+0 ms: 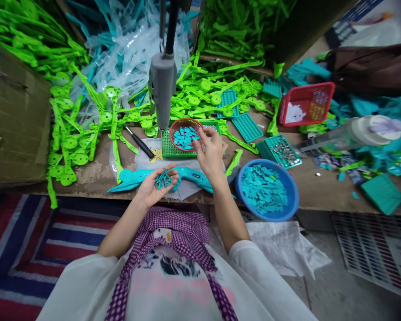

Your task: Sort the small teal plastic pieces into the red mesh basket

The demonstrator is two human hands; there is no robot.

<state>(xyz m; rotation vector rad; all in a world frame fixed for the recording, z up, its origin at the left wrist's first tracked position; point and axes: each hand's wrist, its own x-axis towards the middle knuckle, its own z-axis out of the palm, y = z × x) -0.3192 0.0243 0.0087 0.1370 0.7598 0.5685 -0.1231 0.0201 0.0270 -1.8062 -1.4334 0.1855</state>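
My left hand (pixel 155 185) is palm up with its fingers curled. It cups several small dark-teal screw-like pins (pixel 163 179). My right hand (pixel 210 154) grips the right rim of a small round red basket (pixel 177 145), thumb and fingers close together there. Small flat teal pieces (pixel 186 137) lie in that basket, which is over a green perforated tray (pixel 169 152). A long turquoise plastic part (pixel 128 179) lies across the table edge on a grey cloth, partly behind my left hand.
A grey electric screwdriver (pixel 163 84) hangs above the table. Bright green parts (pixel 200 96) are heaped behind. At right stand a blue bowl (pixel 296 196) of teal pieces, a teal tray of metal bits (pixel 282 149), a red bin (pixel 307 104) and a bottle (pixel 354 133). A black-handled tool (pixel 142 145) lies left.
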